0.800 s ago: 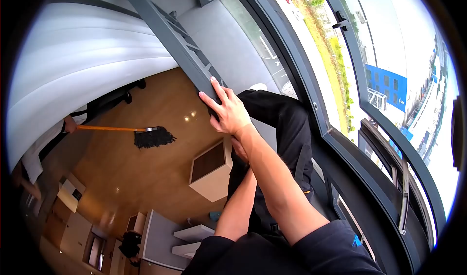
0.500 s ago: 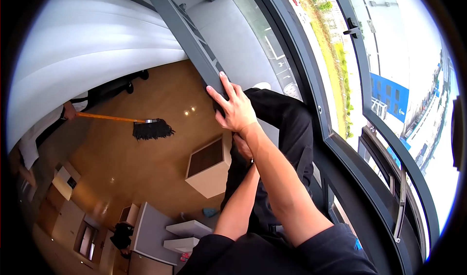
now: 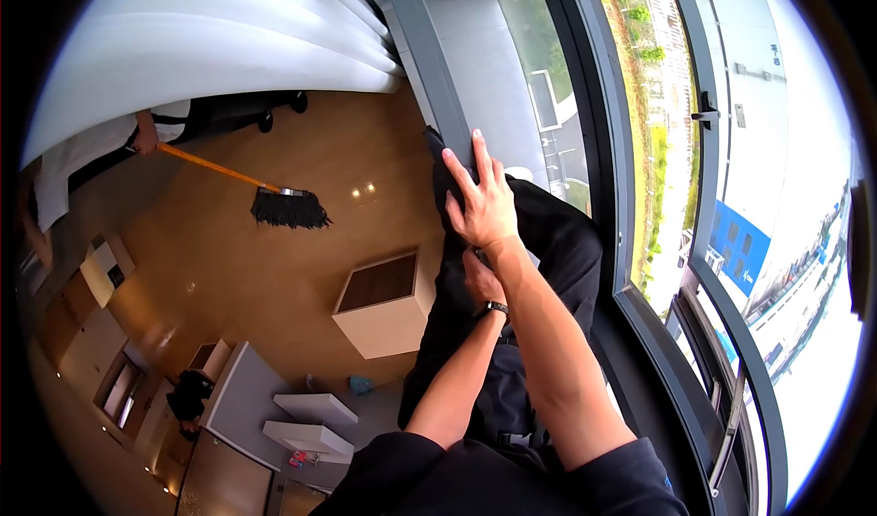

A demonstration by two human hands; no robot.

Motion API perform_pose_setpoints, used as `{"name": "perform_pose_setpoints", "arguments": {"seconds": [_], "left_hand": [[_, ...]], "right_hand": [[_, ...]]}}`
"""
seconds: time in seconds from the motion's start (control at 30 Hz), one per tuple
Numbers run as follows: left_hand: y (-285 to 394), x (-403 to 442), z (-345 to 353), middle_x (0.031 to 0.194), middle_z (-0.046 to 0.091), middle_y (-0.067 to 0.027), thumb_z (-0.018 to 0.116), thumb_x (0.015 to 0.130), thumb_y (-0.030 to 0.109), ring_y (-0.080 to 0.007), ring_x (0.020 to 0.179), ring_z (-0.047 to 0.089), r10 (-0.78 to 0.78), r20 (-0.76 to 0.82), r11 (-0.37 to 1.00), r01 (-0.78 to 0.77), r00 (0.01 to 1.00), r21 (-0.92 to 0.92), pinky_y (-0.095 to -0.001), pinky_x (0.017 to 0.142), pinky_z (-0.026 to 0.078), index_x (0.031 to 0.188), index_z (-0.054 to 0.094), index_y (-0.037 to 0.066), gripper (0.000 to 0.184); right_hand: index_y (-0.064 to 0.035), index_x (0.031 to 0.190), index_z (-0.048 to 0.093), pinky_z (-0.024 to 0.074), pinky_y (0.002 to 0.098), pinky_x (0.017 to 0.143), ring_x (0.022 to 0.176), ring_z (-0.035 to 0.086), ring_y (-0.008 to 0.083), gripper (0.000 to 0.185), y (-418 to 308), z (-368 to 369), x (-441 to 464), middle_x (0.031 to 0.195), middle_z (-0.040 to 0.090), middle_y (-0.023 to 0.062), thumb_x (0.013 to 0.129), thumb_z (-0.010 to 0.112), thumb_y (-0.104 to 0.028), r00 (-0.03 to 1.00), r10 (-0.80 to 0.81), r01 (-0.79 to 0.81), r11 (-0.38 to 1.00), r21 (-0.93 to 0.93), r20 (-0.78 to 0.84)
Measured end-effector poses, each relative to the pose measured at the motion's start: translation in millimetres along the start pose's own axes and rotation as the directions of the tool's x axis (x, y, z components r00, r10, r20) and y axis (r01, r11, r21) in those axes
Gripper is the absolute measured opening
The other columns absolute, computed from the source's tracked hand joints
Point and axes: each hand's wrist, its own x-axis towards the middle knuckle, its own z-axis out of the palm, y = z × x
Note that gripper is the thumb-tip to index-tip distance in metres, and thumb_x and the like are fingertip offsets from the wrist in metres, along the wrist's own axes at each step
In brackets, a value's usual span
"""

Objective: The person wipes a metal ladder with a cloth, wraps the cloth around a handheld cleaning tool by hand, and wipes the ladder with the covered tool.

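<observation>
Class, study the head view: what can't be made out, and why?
In the head view:
Whatever the bare left hand may hold: hidden by the wrist of the bare right hand.
Upper end of the long grey metal bar: cut off by the top edge.
White marking on the blue boxy building outside: too small to read.
What the pale blue lump is: too small to tell.

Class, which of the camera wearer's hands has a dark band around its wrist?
The left hand, lower in view: a dark band circles its wrist. The right hand, spread at the grey rail, shows none.
</observation>
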Motion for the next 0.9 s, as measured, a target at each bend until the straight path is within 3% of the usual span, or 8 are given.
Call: {"name": "perform_pose_setpoints", "arguments": {"seconds": [0.03, 0.1, 0.2, 0.27, 0.37, 0.57, 0.9], "left_hand": [[-0.9, 0.0, -0.7, 0.113, 0.060, -0.0234, 0.068, 0.081, 0.037, -0.0437, 0.100, 0.059, -0.016, 0.035, 1.000, 0.016, 0.999, 0.001, -0.0484, 0.079, 0.050, 0.122, 0.048, 0.007, 0.054], [0.1, -1.3, 1.9, 0.112, 0.060, -0.0237, 0.062, 0.085, 0.041, -0.0457, 0.098, 0.058, 0.081, -0.044, 0.997, -0.081, 0.996, -0.002, -0.0494, 0.075, 0.050, 0.121, 0.048, 0.007, 0.052], [13.7, -3.1, -7.1, 0.110, 0.060, -0.0240, 0.058, 0.087, 0.044, -0.0457, 0.097, 0.058, 0.001, 0.015, 1.000, -0.001, 1.000, 0.015, -0.0495, 0.075, 0.049, 0.121, 0.048, 0.006, 0.052], [-0.6, -1.0, 2.9, 0.108, 0.060, -0.0239, 0.053, 0.090, 0.045, -0.0455, 0.096, 0.058, 0.125, -0.049, 0.992, -0.125, 0.991, 0.000, -0.0493, 0.074, 0.049, 0.120, 0.049, 0.005, 0.050], [7.4, -3.3, -0.4, 0.105, 0.060, -0.0233, 0.050, 0.092, 0.045, -0.0450, 0.094, 0.058, 0.116, -0.058, 0.993, -0.118, 0.992, -0.020, -0.0491, 0.073, 0.049, 0.120, 0.049, 0.004, 0.049], [5.6, -2.7, 0.2, 0.105, 0.060, -0.0221, 0.049, 0.093, 0.042, -0.0444, 0.093, 0.059, 0.201, -0.096, 0.979, -0.198, 0.975, 0.044, -0.0487, 0.073, 0.049, 0.119, 0.049, 0.002, 0.048], [8.5, -1.3, -1.9, 0.106, 0.060, -0.0229, 0.051, 0.093, 0.036, -0.0432, 0.095, 0.059, 0.202, -0.078, 0.979, -0.200, 0.976, 0.030, -0.0469, 0.076, 0.050, 0.119, 0.048, 0.000, 0.045]], "right_hand": [[-0.0248, 0.136, 0.046, 0.0488, 0.0435, 0.091, 0.108, 0.050, 0.0393, 0.070, -1.7, -0.7, 0.6, 0.149, 0.027, 0.0207, 0.070, 0.066, -0.015, 1.000, 0.007, -0.007, 1.000, -0.003, 0.002], [-0.0237, 0.136, 0.047, 0.0489, 0.0437, 0.090, 0.107, 0.050, 0.0398, 0.070, -1.5, 0.8, 1.1, 0.149, 0.027, 0.0211, 0.069, 0.066, -0.015, 1.000, -0.014, 0.014, 1.000, -0.001, -0.028], [-0.0235, 0.137, 0.046, 0.0482, 0.0443, 0.091, 0.107, 0.049, 0.0409, 0.071, -1.6, 3.6, 0.5, 0.149, 0.027, 0.0215, 0.070, 0.065, -0.014, 1.000, -0.010, 0.009, 1.000, -0.014, -0.022], [-0.0235, 0.137, 0.046, 0.0483, 0.0444, 0.091, 0.107, 0.049, 0.0413, 0.071, -1.8, 4.0, 0.7, 0.149, 0.027, 0.0217, 0.070, 0.065, -0.014, 0.999, -0.022, 0.022, 1.000, -0.019, -0.024], [-0.0237, 0.138, 0.045, 0.0483, 0.0448, 0.091, 0.107, 0.049, 0.0422, 0.071, -0.4, 4.1, 0.8, 0.149, 0.027, 0.0224, 0.071, 0.064, -0.015, 0.999, -0.037, 0.036, 0.999, -0.025, -0.032], [-0.0236, 0.139, 0.043, 0.0481, 0.0454, 0.091, 0.108, 0.048, 0.0422, 0.071, -0.4, 4.2, -0.1, 0.149, 0.026, 0.0228, 0.072, 0.064, -0.015, 1.000, -0.020, 0.020, 1.000, -0.021, 0.004], [-0.0214, 0.137, 0.047, 0.0442, 0.0488, 0.093, 0.109, 0.048, 0.0456, 0.065, -3.2, 3.3, -0.5, 0.149, 0.025, 0.0249, 0.075, 0.063, -0.014, 1.000, -0.012, 0.012, 1.000, 0.007, -0.005]]}}
